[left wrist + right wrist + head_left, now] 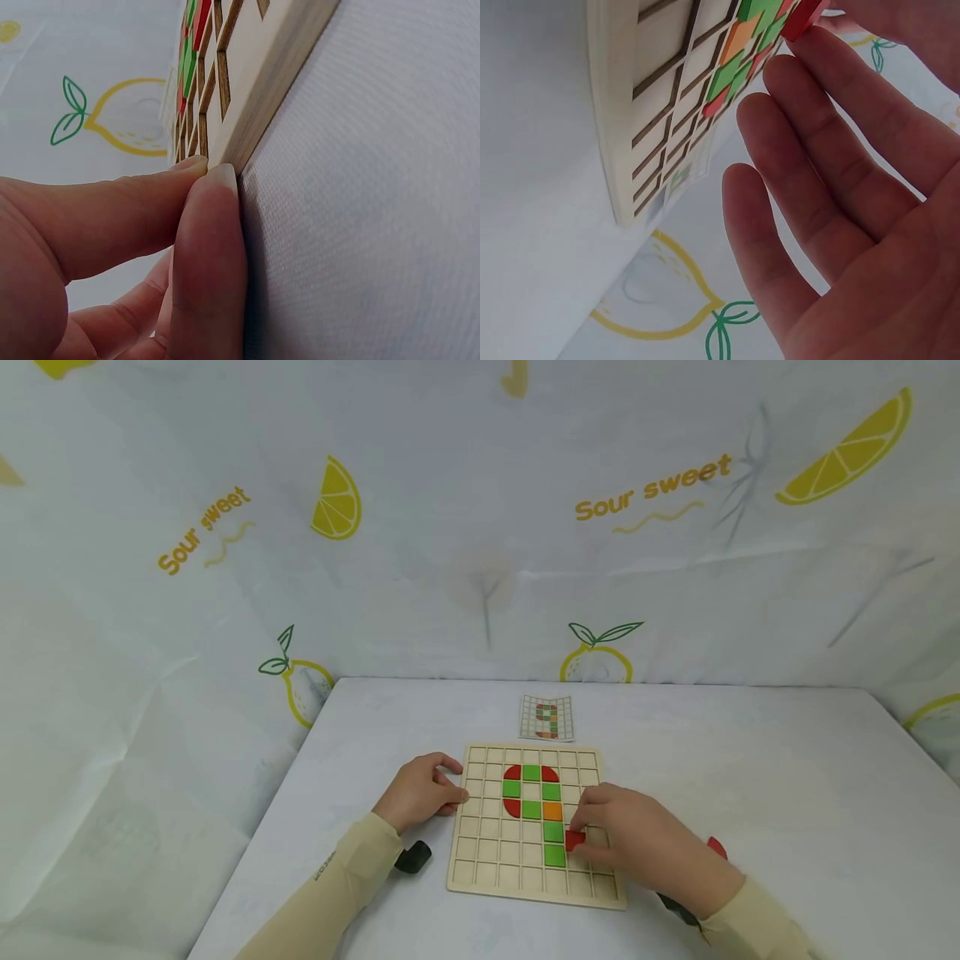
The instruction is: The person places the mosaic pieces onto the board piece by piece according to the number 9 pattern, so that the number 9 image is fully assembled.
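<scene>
A wooden grid board [495, 877] lies on the table with green, red and one orange tile in its cells. My left hand [420, 792] is at the board's left side; in the left wrist view its thumb and a finger pinch the edge [247, 127]. My right hand [637, 835] reaches over the board's right side and pinches a red tile [574, 841] between thumb and forefinger. That tile is just right of the lower green tiles [553, 843]. In the right wrist view the red tile [802, 19] is partly cut off, and the other fingers are extended.
Behind the board lies a small pattern card [546, 718] printed with a grid and coloured cells. A red piece [717, 847] shows beside the right wrist, partly hidden. Black objects sit at both wrists. A white, lemon-printed cloth wall [450, 568] rises behind the table.
</scene>
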`<action>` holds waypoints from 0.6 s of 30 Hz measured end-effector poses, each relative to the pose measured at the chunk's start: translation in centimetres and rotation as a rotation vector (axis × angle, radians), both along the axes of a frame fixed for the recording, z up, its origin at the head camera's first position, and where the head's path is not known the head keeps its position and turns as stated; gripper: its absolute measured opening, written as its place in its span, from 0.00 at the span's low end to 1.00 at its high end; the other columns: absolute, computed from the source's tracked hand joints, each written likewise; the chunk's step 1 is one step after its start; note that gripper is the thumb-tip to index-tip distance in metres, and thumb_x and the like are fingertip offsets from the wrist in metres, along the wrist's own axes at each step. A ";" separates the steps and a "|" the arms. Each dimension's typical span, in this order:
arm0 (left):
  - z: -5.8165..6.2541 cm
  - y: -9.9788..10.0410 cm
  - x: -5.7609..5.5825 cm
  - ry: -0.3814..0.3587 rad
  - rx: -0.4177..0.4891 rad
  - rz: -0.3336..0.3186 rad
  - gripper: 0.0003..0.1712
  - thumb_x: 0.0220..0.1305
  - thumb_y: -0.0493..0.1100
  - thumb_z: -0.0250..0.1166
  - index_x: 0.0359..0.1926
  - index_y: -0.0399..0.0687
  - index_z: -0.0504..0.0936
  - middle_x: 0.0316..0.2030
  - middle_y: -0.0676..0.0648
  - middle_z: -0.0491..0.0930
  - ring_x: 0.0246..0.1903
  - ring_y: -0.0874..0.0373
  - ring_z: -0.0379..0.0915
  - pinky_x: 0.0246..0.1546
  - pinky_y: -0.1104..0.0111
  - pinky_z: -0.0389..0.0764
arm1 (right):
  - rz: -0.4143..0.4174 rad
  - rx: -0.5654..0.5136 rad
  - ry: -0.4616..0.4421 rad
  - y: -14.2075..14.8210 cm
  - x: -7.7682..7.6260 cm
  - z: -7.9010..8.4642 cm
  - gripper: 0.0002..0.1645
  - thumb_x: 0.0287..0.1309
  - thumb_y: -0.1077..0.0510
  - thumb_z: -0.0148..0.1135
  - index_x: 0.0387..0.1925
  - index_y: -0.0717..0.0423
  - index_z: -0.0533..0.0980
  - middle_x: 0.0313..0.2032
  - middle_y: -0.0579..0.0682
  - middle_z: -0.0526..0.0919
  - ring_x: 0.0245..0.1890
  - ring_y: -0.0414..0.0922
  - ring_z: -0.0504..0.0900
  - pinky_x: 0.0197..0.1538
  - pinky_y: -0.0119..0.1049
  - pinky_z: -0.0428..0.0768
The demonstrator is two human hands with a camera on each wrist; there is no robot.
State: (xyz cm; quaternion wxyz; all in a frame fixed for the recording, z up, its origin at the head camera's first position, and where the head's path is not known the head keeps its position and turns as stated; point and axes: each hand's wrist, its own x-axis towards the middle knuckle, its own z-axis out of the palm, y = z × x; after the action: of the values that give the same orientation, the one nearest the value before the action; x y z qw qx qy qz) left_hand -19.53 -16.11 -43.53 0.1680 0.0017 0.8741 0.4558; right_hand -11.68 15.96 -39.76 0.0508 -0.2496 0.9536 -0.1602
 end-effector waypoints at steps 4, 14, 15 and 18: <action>0.0 0.0 0.0 -0.001 0.002 0.000 0.23 0.64 0.42 0.78 0.58 0.45 0.83 0.33 0.46 0.85 0.27 0.59 0.85 0.34 0.68 0.87 | 0.028 0.013 0.009 -0.7 0.2 -0.2 0.10 0.57 0.43 0.83 0.38 0.38 0.90 0.36 0.28 0.78 0.37 0.30 0.73 0.44 0.31 0.84; 0.0 0.0 0.0 -0.001 -0.001 -0.003 0.23 0.64 0.42 0.78 0.58 0.45 0.83 0.33 0.46 0.86 0.27 0.59 0.85 0.34 0.68 0.87 | 0.065 0.026 0.066 -1.5 0.6 -0.4 0.11 0.56 0.44 0.83 0.37 0.39 0.90 0.34 0.30 0.78 0.35 0.30 0.72 0.42 0.31 0.83; 0.1 0.0 0.0 -0.001 -0.002 -0.003 0.23 0.64 0.42 0.78 0.58 0.45 0.83 0.33 0.46 0.85 0.27 0.59 0.85 0.34 0.68 0.87 | 0.070 0.026 0.070 -1.6 0.6 -0.4 0.10 0.57 0.44 0.83 0.37 0.39 0.90 0.34 0.30 0.78 0.35 0.30 0.72 0.42 0.31 0.83; 0.1 0.0 0.0 -0.004 0.001 -0.003 0.23 0.64 0.42 0.78 0.58 0.45 0.83 0.34 0.46 0.85 0.27 0.59 0.85 0.34 0.68 0.87 | 0.085 0.022 0.082 -1.8 0.7 -0.7 0.09 0.58 0.44 0.82 0.37 0.39 0.90 0.34 0.30 0.78 0.36 0.31 0.72 0.42 0.32 0.83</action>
State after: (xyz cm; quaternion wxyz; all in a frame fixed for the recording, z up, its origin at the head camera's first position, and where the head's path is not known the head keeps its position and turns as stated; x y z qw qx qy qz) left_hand -19.57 -16.12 -43.48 0.1701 0.0021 0.8735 0.4561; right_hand -11.02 14.18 -40.42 0.0215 -0.2958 0.9451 -0.1371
